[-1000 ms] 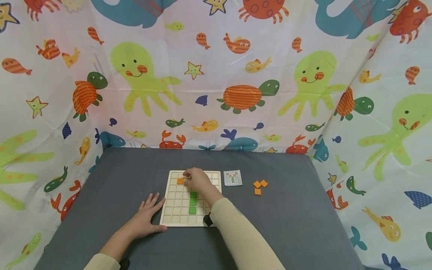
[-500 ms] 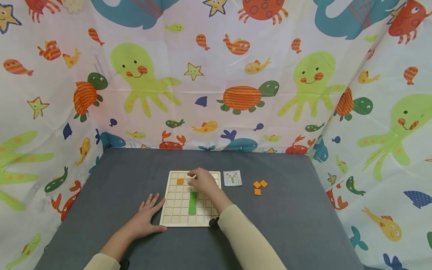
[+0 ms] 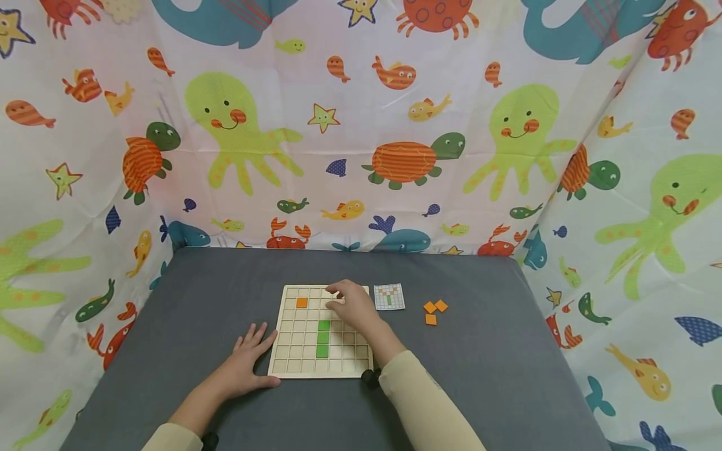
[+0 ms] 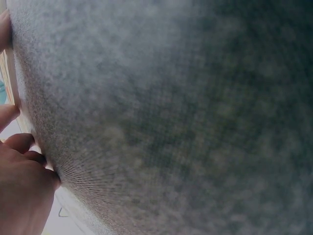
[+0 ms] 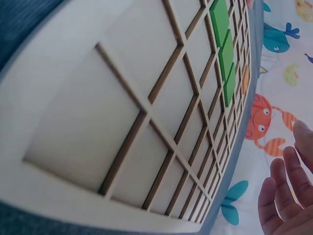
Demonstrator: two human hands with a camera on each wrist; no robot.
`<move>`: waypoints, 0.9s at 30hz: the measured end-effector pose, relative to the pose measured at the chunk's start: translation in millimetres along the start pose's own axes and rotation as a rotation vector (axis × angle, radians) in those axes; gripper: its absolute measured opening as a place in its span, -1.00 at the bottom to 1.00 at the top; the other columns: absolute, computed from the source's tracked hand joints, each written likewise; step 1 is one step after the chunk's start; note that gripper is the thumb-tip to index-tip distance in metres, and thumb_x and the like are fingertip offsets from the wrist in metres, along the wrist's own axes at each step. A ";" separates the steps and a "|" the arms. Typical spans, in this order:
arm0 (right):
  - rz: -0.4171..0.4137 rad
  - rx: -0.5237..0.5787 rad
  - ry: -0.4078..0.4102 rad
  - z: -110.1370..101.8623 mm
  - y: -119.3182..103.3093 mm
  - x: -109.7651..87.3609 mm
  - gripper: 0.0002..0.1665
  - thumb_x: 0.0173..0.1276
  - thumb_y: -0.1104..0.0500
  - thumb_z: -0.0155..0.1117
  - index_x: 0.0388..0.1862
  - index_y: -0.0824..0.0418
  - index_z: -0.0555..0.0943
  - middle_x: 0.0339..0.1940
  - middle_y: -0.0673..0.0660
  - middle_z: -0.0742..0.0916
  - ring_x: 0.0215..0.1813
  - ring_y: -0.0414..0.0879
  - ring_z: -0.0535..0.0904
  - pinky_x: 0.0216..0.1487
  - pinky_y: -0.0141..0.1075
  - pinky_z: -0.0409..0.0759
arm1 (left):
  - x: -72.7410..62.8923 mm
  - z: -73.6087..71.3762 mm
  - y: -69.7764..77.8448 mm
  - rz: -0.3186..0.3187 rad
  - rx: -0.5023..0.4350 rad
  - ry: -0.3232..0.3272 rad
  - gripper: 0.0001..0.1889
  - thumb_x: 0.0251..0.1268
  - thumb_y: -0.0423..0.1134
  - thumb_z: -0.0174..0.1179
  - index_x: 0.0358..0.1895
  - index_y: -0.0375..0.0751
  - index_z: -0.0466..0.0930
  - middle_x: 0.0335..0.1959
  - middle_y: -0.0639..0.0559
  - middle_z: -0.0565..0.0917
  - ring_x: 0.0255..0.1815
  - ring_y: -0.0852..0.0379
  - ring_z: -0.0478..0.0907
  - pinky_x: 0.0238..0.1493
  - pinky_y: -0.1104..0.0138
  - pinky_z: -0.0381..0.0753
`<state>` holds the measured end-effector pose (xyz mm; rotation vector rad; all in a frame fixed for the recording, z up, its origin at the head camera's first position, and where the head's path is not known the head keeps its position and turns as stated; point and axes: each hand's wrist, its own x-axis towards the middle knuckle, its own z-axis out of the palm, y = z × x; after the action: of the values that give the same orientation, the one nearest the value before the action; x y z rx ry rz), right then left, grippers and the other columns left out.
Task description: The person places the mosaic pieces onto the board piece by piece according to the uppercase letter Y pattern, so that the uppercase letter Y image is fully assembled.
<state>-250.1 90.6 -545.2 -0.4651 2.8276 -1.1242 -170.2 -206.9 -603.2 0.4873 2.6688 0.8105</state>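
The right hand (image 3: 355, 308) has been shifted rightward above the far part of a wooden grid board (image 3: 293, 351) in the past second, while an orange tile (image 3: 302, 303) is left seated in an upper-left cell and three green tiles (image 3: 323, 338) are kept in a column near the middle. The layout is judged only partly done, with attention apparently turned to the upper right. Thumb and forefinger are curved, their tips parted; whether a tile is held behind them cannot be told. The board's left edge is met by the left hand (image 3: 246, 365), fingers spread wide, nothing held. Just past the right edge, a printed card (image 3: 389, 297) is set, with three loose orange tiles (image 3: 431, 320) beyond; nearer the person, open worktop (image 3: 496, 376) is left for the right arm.
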 end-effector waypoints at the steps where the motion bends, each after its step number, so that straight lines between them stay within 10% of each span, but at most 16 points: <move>1: -0.005 0.000 0.009 -1.0 0.6 -1.8 -0.57 0.42 0.14 0.37 0.24 0.17 0.66 0.17 0.10 0.70 0.12 0.07 0.66 0.03 -0.10 0.66 | -0.1 -0.1 0.1 -0.001 0.000 0.000 0.22 -0.10 0.32 0.50 0.61 -0.14 0.11 0.65 -0.30 -0.07 0.65 -0.39 -0.30 0.51 -0.35 -0.24; 27: -0.040 -0.019 0.168 -34.1 25.5 -35.3 -0.57 0.35 0.20 0.43 0.19 0.19 0.67 0.04 0.12 0.73 0.02 0.09 0.68 -0.06 -0.08 0.67 | -2.2 -0.1 1.0 0.008 -0.002 0.017 0.22 -0.12 0.32 0.51 0.60 -0.17 0.13 0.64 -0.33 -0.04 0.64 -0.41 -0.29 0.51 -0.35 -0.24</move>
<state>-228.7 141.3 -539.4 -0.4504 2.9867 -1.1988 -168.1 -207.0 -602.1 0.4930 2.6830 0.8226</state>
